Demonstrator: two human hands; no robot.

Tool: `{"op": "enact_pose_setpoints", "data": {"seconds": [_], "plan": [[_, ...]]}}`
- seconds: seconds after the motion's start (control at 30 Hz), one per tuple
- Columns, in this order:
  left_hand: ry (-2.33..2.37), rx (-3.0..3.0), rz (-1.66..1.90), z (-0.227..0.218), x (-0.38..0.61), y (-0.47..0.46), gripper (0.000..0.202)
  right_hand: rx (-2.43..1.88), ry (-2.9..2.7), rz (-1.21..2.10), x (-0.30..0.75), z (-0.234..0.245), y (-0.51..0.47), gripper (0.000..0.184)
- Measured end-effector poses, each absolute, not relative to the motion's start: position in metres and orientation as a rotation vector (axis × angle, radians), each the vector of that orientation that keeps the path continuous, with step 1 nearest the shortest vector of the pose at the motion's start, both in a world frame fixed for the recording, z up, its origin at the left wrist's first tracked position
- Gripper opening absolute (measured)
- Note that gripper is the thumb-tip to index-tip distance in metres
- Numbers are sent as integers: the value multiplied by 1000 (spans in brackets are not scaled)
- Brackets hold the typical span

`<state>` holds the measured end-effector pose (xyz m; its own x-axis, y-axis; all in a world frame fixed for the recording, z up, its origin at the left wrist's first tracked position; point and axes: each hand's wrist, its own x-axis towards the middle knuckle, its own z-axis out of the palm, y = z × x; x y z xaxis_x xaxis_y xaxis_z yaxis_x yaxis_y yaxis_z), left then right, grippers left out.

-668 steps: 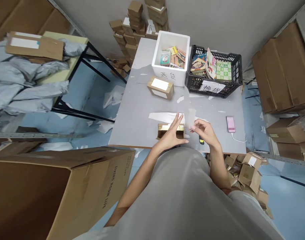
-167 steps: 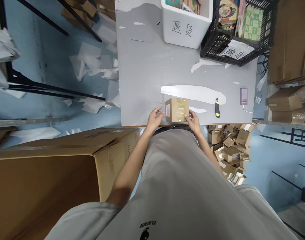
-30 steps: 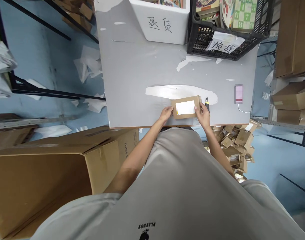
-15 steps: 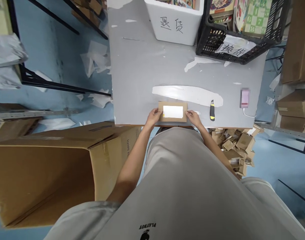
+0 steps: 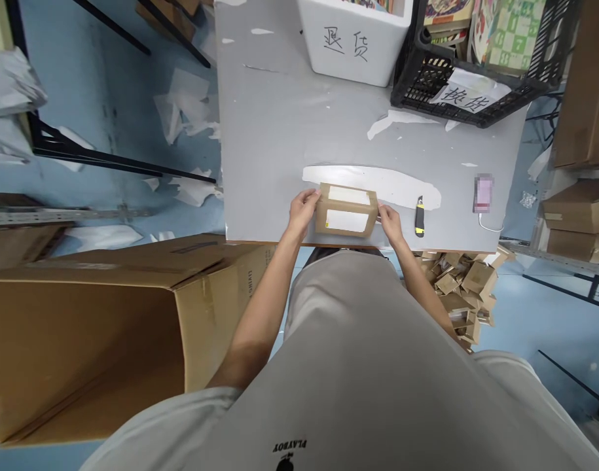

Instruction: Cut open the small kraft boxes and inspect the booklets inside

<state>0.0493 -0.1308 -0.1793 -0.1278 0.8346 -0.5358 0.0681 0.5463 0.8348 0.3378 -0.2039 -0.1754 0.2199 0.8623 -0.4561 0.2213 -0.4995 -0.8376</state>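
Between my two hands is a small brown cardboard box (image 5: 321, 221), tilted so that two of its faces show, each with a white label. My left hand (image 5: 303, 210) grips its left end near the upper corner. At the right end, my right hand (image 5: 390, 223) has its fingers on the box's upper corner. The box is at the front edge of the grey table (image 5: 264, 144). A black and yellow utility knife (image 5: 419, 217) lies to the right of my right hand. Behind the box is a long white strip (image 5: 407, 186) on the tabletop.
A white bin (image 5: 351, 55) and a black crate (image 5: 427, 82) holding books stand at the back. A phone (image 5: 484, 193) with a cable lies at the right. A large open carton (image 5: 220, 307) stands left of me. Flattened small boxes (image 5: 478, 278) are heaped below the table's right front.
The box has been raised and tipped, so a second labelled face now shows. Both hands have moved up with it, still at its two ends.
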Motion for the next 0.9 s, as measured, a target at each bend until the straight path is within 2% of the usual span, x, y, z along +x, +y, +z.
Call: {"op": "enact_pose_setpoints", "data": {"seconds": [0.1, 0.37, 0.47, 0.57, 0.73, 0.8, 0.9], "plan": [[1534, 709, 794, -173, 40, -141, 53, -1866, -990, 1199, 332, -164, -216, 79], [1573, 755, 719, -176, 44, -161, 42, -1931, -994, 1203, 327, -169, -231, 73], [1599, 763, 714, -175, 46, -161, 43, -1924, -1064, 1229, 333, -173, -228, 73], [1621, 795, 695, -173, 45, -162, 47, -1938, -1113, 1187, 350, -178, -222, 63], [1643, 946, 725, -165, 42, -168, 65, -2357, -1119, 741, 421, -189, -214, 47], [1623, 1035, 741, -162, 41, -171, 65, -2574, -1095, 656, 449, -194, -215, 50], [1595, 1146, 693, -159, 38, -172, 59, -2774, -1083, 698, 475, -202, -219, 57]]}}
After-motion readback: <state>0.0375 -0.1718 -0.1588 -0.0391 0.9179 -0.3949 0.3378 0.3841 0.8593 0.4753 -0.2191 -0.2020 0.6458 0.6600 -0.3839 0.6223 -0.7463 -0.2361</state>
